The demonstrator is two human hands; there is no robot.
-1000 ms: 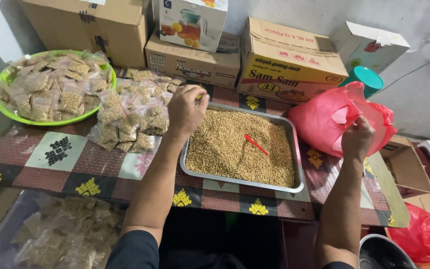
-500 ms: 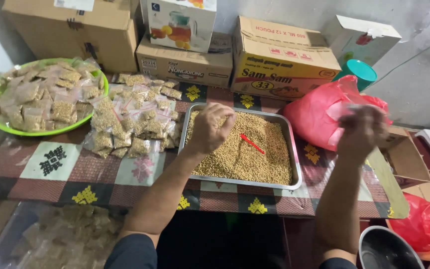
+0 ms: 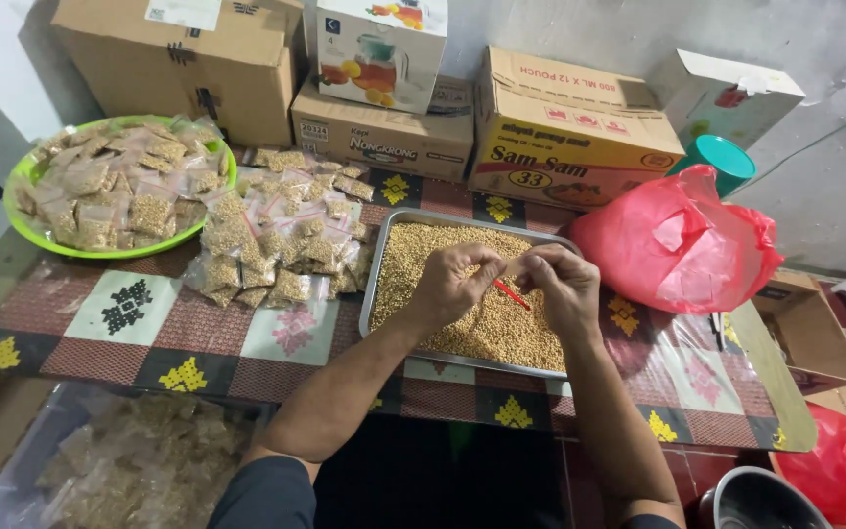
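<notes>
Hovering together over the metal tray (image 3: 381, 257) of golden-brown grain (image 3: 423, 260), both hands are held low and close, their fingertips almost meeting above the middle of the tray. The left hand (image 3: 454, 284) is turned palm-down with the forearm stretched in from the lower left; its thumb and forefinger are pinched together, and something small and clear seems to be nipped between them, though what it is cannot be made out. The right hand (image 3: 562, 286) is bent at the wrist, fingers curled inward toward the left hand in a similar pinch; whether the same small thing is gripped by it cannot be told. A red scoop (image 3: 512, 295) is seen lying on the grain just beneath and between the two hands, touched by neither.

Half a second ago the hands were set well apart: the left was raised over the near-left part of the tray and the right was lifted by the red plastic bag (image 3: 678, 250). They have since been brought together at the tray's centre. The heap of small filled packets (image 3: 281, 245) beside the tray and the green plate (image 3: 22, 230) of packets are unchanged in place.
</notes>
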